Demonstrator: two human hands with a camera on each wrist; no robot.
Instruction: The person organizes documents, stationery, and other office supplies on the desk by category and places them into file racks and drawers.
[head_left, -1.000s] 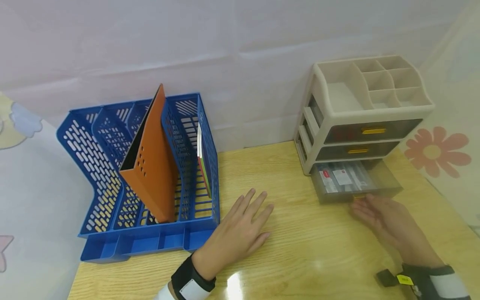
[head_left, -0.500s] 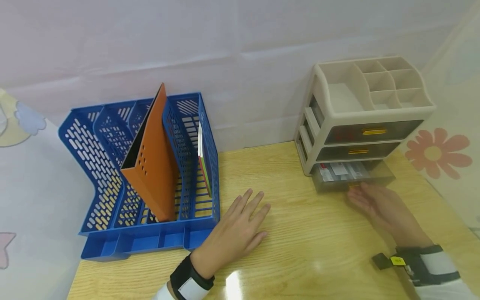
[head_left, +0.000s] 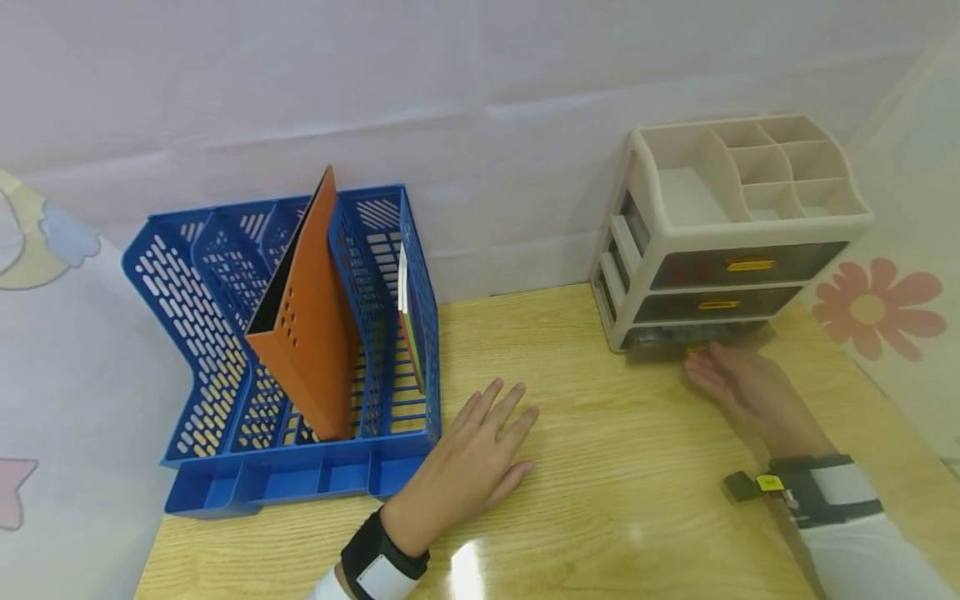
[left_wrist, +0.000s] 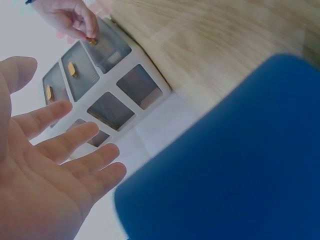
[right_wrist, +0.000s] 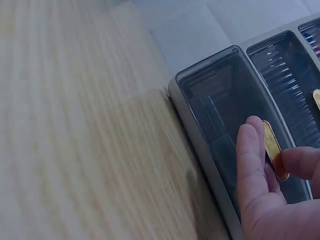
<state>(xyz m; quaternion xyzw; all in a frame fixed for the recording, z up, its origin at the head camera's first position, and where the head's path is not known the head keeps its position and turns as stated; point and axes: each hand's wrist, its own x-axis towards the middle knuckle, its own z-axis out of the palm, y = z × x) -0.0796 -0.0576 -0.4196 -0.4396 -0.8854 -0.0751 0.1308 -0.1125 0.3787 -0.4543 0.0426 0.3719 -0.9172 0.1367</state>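
Note:
My right hand [head_left: 746, 396] is at the bottom drawer [head_left: 652, 340] of a cream desktop organizer [head_left: 648, 208]. The right wrist view shows its thumb and fingers pinching the gold drawer handle [right_wrist: 272, 145]. That smoky see-through drawer sticks out only slightly, and its contents are mostly hidden from above. My left hand [head_left: 468, 467] lies with fingers spread and holds nothing, close to the right front corner of a blue file rack [head_left: 300, 454]. In the left wrist view its palm and straight fingers show beside the rack's blurred blue side.
An orange file folder [head_left: 315, 333] leans upright in the rack, with thin booklets [head_left: 408, 333] along its right side. Two more drawers with gold handles sit above the bottom one. The wooden table [head_left: 570, 417] meets a pale cloth backdrop behind.
My right hand has pushed the bottom drawer back into the organizer, from well pulled out to nearly flush. My left hand has barely moved.

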